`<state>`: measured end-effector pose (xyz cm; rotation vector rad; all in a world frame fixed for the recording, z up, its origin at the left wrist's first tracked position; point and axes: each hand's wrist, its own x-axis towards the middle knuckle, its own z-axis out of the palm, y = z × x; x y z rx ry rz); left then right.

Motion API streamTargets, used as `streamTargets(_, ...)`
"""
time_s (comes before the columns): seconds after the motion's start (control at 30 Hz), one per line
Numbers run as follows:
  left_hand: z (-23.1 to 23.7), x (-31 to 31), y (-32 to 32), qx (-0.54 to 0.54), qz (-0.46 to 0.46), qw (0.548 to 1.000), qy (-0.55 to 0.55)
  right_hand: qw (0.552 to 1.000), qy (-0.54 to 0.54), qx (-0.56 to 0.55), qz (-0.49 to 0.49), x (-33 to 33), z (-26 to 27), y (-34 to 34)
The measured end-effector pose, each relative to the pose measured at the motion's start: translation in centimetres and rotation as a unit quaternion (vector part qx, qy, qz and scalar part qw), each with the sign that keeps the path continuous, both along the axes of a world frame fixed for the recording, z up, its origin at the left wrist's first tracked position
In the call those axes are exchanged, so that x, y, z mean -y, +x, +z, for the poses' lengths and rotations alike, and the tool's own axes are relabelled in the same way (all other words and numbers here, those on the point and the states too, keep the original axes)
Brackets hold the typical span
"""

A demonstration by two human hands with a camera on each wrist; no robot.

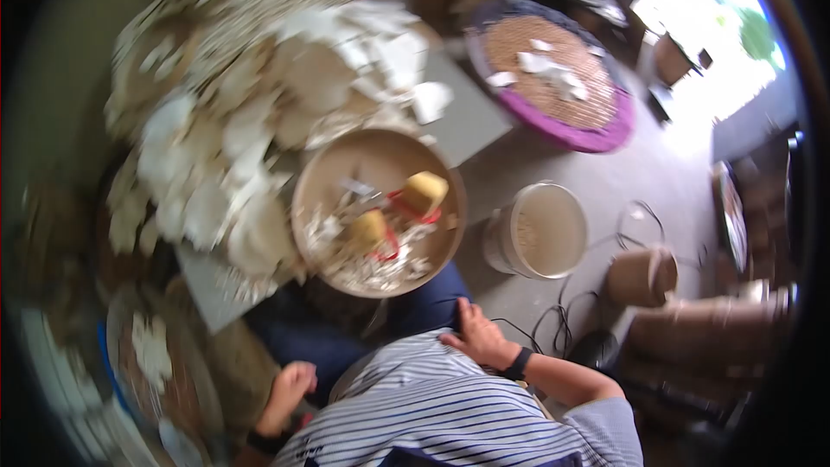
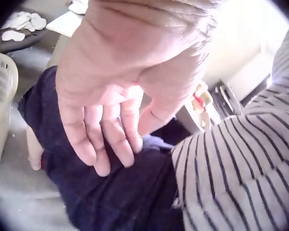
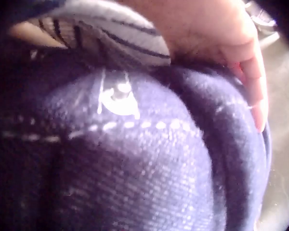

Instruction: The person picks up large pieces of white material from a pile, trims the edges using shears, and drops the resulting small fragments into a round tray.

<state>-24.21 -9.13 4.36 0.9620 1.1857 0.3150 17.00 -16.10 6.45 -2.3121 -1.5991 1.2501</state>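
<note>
My left hand (image 1: 292, 391) hangs at the side near the waist. In the left wrist view its fingers (image 2: 116, 144) droop loosely over the dark blue trousers (image 2: 82, 187), holding nothing. My right hand (image 1: 484, 337) rests on the trousers at the other hip, thumb and fingers spread. In the right wrist view the fingers lie along the edge of the denim (image 3: 135, 178). In front of the knees sits a round tan basin (image 1: 372, 160). It holds white scraps (image 1: 389, 272) and two yellow blocks (image 1: 425, 193) with red loops beside them.
Flat whitish pieces (image 1: 207, 147) are heaped on a grey table (image 1: 471, 117) behind and left of the basin. A pale bucket (image 1: 562, 229) stands on the floor to the right. Beyond it are a purple-rimmed round tray (image 1: 510, 43), black cables (image 1: 562, 316) and a brown pot (image 1: 640, 277).
</note>
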Motion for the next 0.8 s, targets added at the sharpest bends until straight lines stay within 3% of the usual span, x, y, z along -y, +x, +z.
streamTargets(0.1, -0.7, 1.7, 1.3, -0.12, 0.033, 0.981, 0.149, 1.0, 0.013, -0.002, 0.025, 0.3, 0.7, 0.3)
streamTargets(0.2, 2.0, 2.2, 2.5, -0.333, -0.003, 0.912, 0.24, 0.993, 0.049, 0.034, 0.101, -0.1, 0.8, 1.2)
streamTargets(0.3, 2.8, 2.0, 2.3, -0.416, -0.07, 0.886, 0.194, 0.981, 0.062, 0.067, 0.173, -1.8, 0.6, 1.5)
streamTargets(0.33, 2.9, 1.9, 2.6, -0.421, -0.062, 0.882, 0.2, 0.972, 0.129, 0.064, 0.187, -2.2, 0.4, 1.3)
streamTargets(0.43, 1.6, 2.1, 2.3, -0.348, -0.04, 0.912, 0.214, 0.96, 0.13, 0.046, 0.244, -3.2, 0.0, 1.2)
streamTargets(0.57, 3.9, 2.9, 1.6, -0.309, -0.113, 0.926, 0.185, 0.941, 0.203, -0.059, 0.263, -2.8, 0.3, 1.5)
streamTargets(0.7, 6.5, 6.3, 1.3, -0.224, -0.089, 0.962, 0.126, 0.94, 0.168, -0.08, 0.286, -3.1, 3.2, 1.6)
streamTargets(0.8, 4.5, 8.4, 1.8, -0.244, -0.055, 0.956, 0.154, 0.93, 0.159, -0.08, 0.322, -4.4, 1.9, 1.7)
